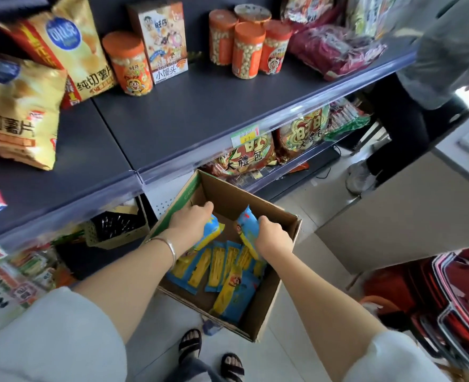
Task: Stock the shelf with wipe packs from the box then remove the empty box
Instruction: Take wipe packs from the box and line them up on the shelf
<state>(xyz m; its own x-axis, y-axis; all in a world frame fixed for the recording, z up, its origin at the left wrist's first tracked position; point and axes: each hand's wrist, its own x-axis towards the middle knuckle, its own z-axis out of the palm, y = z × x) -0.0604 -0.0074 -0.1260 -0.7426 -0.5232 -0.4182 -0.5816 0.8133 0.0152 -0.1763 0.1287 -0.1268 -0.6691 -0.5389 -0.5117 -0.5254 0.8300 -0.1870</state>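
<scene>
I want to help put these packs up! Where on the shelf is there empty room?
The dark shelf is bare in the middle, in front of the orange jars and the snack carton, between the chip bags on the left and the red bags on the right. The back row and both ends are crowded.

Pale grey sleeves (48,334) at seven and five o'clock. Thin silver bangle (170,248) behind the left hand (192,219). Black strap sandals (190,344) at six, grey-blue trouser hem (192,370) alongside.
</scene>
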